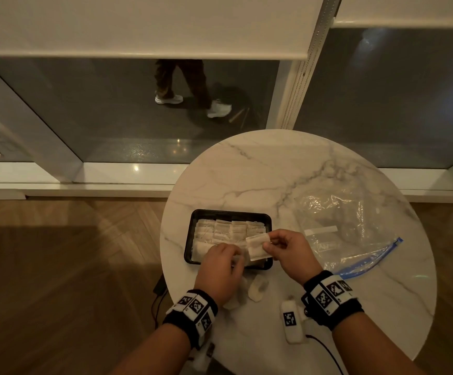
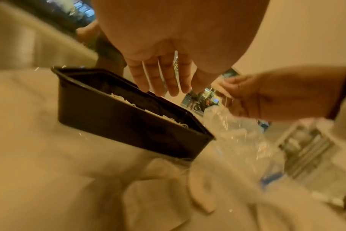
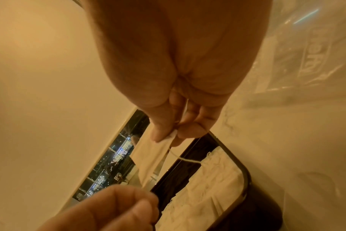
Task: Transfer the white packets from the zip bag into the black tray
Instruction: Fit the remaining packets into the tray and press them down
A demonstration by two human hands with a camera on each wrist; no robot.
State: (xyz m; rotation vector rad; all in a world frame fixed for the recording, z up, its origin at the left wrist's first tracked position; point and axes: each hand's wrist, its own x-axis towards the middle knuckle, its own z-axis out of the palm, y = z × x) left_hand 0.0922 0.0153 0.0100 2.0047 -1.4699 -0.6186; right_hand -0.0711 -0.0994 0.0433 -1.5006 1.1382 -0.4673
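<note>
The black tray (image 1: 228, 212) sits left of centre on the table, with several white packets (image 1: 228, 230) packed in rows inside. My right hand (image 1: 267, 246) pinches a white packet (image 1: 257, 246) by its edge above the tray's right end; the pinch (image 3: 174, 134) on this packet (image 3: 154, 157) shows in the right wrist view, with a thin string trailing. My left hand (image 1: 225, 255) hovers over the tray's near edge, its fingers (image 2: 164, 78) straight and holding nothing. The clear zip bag (image 1: 341, 228) with a blue zipper lies flat to the right.
A few loose white packets (image 1: 257, 289) lie on the round marble table (image 1: 274, 171) just in front of the tray. A white tagged device (image 1: 291, 322) with a cable sits near the front edge. A window and wooden floor lie beyond the table.
</note>
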